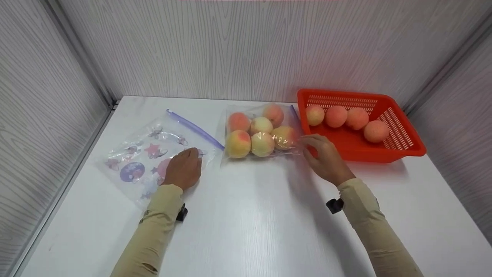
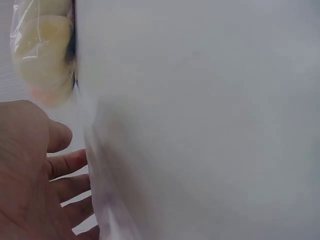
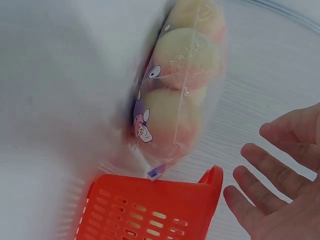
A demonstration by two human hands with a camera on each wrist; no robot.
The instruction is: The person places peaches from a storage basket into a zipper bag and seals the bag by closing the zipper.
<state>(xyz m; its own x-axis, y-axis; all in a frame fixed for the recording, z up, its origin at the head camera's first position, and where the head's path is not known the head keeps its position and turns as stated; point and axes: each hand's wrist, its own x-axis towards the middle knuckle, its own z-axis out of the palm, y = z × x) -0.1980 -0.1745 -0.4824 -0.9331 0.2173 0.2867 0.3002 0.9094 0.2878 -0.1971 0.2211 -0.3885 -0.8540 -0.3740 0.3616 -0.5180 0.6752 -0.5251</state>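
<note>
A clear zip bag (image 1: 243, 154) filled with several peaches lies mid-table. Its purple slider strip (image 1: 295, 114) runs along the side facing the basket. My right hand (image 1: 324, 158) hovers at the bag's right end, fingers spread and apart from it in the right wrist view. A second zip bag (image 1: 132, 154), flat and printed with stars and planets, lies to the left, its purple strip (image 1: 196, 130) along the upper right edge. Over this bag's right part is my left hand (image 1: 183, 169). Loosely bent, its fingers (image 2: 70, 165) are at the plastic; whether they touch it cannot be told.
A red plastic basket (image 1: 384, 154) with slotted walls stands at the right, close against the filled bag. Several loose peaches (image 1: 357, 118) lie inside it. Wood-patterned panels (image 1: 250, 50) enclose the white table (image 1: 246, 223) at the back and both sides.
</note>
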